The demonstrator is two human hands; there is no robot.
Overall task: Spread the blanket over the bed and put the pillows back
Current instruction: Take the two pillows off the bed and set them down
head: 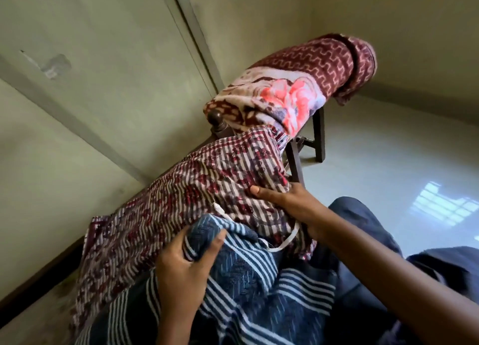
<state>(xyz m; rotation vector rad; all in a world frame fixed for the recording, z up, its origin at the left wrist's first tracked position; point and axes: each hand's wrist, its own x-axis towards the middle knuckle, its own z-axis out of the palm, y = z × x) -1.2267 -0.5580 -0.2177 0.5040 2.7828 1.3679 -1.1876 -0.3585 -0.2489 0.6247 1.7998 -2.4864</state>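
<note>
A maroon and white striped pillow (186, 202) lies across my lap area, held up close to the camera. My right hand (293, 204) grips its right edge, thumb on top of the fabric. Below it a blue and white striped pillow (259, 280) rests against me, and my left hand (181, 267) holds its upper corner with thumb and fingers curled round the cloth. A folded maroon blanket (298, 85) with a pink flower pattern is draped over a dark wooden chair (318, 137) beyond the pillows. No bed is in view.
A pale green wall (90, 72) with a grey strip runs along the left. Light grey floor (388, 163) opens to the right, with a bright window reflection on it. My dark trouser legs (375, 228) fill the lower right.
</note>
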